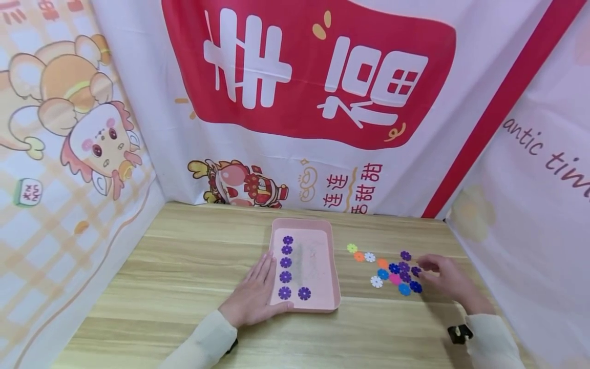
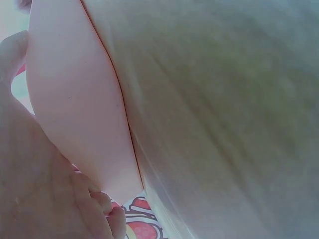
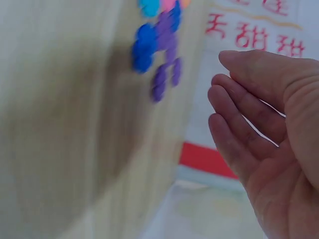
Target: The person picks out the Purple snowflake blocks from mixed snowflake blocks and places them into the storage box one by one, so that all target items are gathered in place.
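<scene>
In the head view a shallow pink tray (image 1: 318,302) lies on the wooden table. Purple flower-shaped plastic discs form a column along its left side, and another purple disc (image 1: 304,293) sits beside the lowest one. My left hand (image 1: 252,301) rests against the tray's left side, fingers straight, thumb over the front left corner; the left wrist view shows this hand along the tray's outer wall (image 2: 75,94). At the right, my right hand (image 1: 449,279) hovers beside a purple disc (image 1: 416,271) at the edge of a loose pile. Its fingers are loosely bent and empty in the right wrist view.
Right of the tray, the pile mixes purple, blue, pink (image 1: 395,279), orange and white (image 1: 376,282) flower discs, with a yellow-green disc (image 1: 352,248) at its far left. Printed cloth walls (image 1: 299,169) enclose the wooden table (image 1: 184,266) at the back and both sides.
</scene>
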`<state>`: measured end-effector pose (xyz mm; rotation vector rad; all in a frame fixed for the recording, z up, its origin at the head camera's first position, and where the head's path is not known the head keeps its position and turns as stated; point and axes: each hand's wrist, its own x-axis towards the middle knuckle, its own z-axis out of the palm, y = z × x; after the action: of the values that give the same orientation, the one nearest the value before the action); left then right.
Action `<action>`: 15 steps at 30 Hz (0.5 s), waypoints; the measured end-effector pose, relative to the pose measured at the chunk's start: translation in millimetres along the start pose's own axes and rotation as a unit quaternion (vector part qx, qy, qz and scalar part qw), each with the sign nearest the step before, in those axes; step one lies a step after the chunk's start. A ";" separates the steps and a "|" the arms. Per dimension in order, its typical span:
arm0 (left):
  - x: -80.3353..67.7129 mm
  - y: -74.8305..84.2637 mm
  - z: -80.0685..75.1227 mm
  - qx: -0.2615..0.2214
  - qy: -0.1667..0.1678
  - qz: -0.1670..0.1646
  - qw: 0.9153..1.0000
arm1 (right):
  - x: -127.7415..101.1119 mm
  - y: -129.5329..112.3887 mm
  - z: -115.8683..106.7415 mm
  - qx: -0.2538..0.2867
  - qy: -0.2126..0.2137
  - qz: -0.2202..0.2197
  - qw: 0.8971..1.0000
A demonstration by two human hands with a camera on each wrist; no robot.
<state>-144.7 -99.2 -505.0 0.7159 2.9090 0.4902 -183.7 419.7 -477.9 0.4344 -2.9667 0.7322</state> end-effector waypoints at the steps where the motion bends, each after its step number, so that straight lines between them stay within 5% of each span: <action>1: 0.3 -0.1 0.2 0.001 0.000 -0.001 1.000 | -0.6 4.4 0.4 -0.001 0.000 0.006 1.000; 15: -0.3 -0.3 0.1 0.001 0.005 0.002 1.000 | 12.0 36.1 16.4 -0.037 -0.058 0.083 0.994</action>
<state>-144.6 -99.5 -505.2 0.7217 2.9184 0.4920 -205.2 439.7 -507.1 0.2336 -3.1568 0.6274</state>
